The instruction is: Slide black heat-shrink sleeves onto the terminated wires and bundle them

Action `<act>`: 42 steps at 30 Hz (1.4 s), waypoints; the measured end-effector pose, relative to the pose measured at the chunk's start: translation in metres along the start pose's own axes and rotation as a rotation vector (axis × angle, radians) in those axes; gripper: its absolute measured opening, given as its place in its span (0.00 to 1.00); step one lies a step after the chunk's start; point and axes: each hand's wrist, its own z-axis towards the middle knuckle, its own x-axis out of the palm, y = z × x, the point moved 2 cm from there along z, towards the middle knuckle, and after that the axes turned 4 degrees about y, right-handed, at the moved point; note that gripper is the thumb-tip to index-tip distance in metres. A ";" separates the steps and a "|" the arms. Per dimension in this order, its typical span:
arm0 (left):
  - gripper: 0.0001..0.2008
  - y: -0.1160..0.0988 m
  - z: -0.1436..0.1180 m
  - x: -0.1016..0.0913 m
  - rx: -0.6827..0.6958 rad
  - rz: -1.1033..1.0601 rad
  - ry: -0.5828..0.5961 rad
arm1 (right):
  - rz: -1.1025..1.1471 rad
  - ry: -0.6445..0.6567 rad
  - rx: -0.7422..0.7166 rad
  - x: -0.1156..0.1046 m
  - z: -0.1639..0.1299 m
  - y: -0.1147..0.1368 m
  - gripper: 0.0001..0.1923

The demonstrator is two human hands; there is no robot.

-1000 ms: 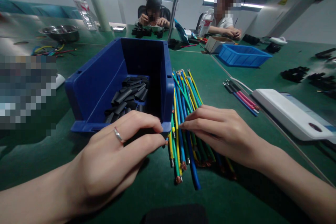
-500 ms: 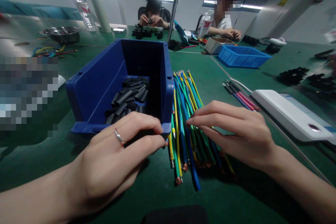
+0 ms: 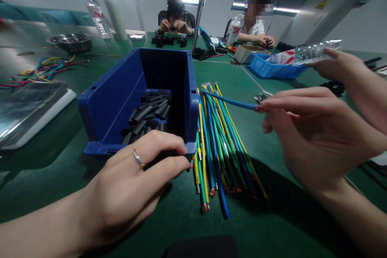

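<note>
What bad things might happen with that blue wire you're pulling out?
The blue wire pinched in the right hand still has its far end among the wire bundle, so it might drag neighbours out of line. Another person's hand holds a plastic bottle just above; the two could bump.

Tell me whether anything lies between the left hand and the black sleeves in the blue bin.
Nothing visible does. The left hand rests at the low open front lip of the blue bin, and the black sleeves lie just beyond its fingers. The wire bundle lies outside, to the bin's right.
</note>
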 end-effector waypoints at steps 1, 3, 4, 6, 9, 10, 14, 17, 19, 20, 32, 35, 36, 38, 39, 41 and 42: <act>0.17 0.000 0.000 0.000 0.004 0.001 0.005 | 0.023 -0.033 -0.020 0.001 0.001 -0.001 0.13; 0.17 0.000 0.000 0.000 0.013 0.004 0.014 | 0.063 -0.124 -0.061 0.001 0.004 -0.004 0.13; 0.17 0.001 -0.001 0.000 0.017 0.008 0.017 | 0.069 -0.146 -0.063 0.002 0.005 -0.005 0.14; 0.17 0.001 -0.001 0.001 0.024 0.013 0.013 | 0.085 -0.212 -0.061 0.002 0.007 -0.008 0.15; 0.18 0.001 -0.002 0.001 0.026 -0.003 0.004 | 0.105 -0.281 -0.114 0.001 0.010 -0.011 0.17; 0.18 0.001 -0.002 0.001 0.024 -0.009 0.004 | 0.096 -0.293 -0.125 0.001 0.011 -0.012 0.18; 0.17 0.000 -0.002 0.001 0.017 0.007 0.016 | 0.059 -0.307 -0.123 -0.002 0.014 -0.011 0.18; 0.17 0.001 0.000 0.001 0.021 0.011 0.015 | 0.158 -0.197 -0.088 -0.005 0.015 -0.008 0.17; 0.17 0.001 0.000 0.001 0.036 0.016 0.007 | 0.258 -0.116 0.034 -0.008 0.015 -0.007 0.14; 0.16 0.002 0.000 0.002 0.046 0.022 0.005 | 0.322 -0.076 0.107 -0.009 0.015 -0.008 0.12; 0.15 0.000 0.001 0.002 0.047 0.060 0.007 | 0.789 0.888 0.649 0.011 -0.001 0.000 0.05; 0.14 0.001 0.001 0.001 0.071 0.072 0.009 | 0.818 1.005 0.718 0.015 -0.006 0.000 0.05; 0.14 0.001 0.001 0.002 0.078 0.077 0.009 | 0.838 1.037 0.742 0.016 -0.007 0.000 0.06; 0.13 0.001 0.001 0.002 0.082 0.083 0.002 | 0.885 1.098 0.775 0.014 -0.009 0.000 0.07; 0.12 0.001 0.001 0.002 0.081 0.084 0.002 | 0.905 1.126 0.782 0.013 -0.009 0.000 0.07; 0.12 0.001 0.001 0.002 0.080 0.085 -0.006 | 0.919 1.185 0.782 0.010 -0.008 0.001 0.08; 0.11 0.001 0.002 0.003 0.080 0.086 -0.010 | 0.908 1.219 0.779 0.009 -0.008 0.001 0.07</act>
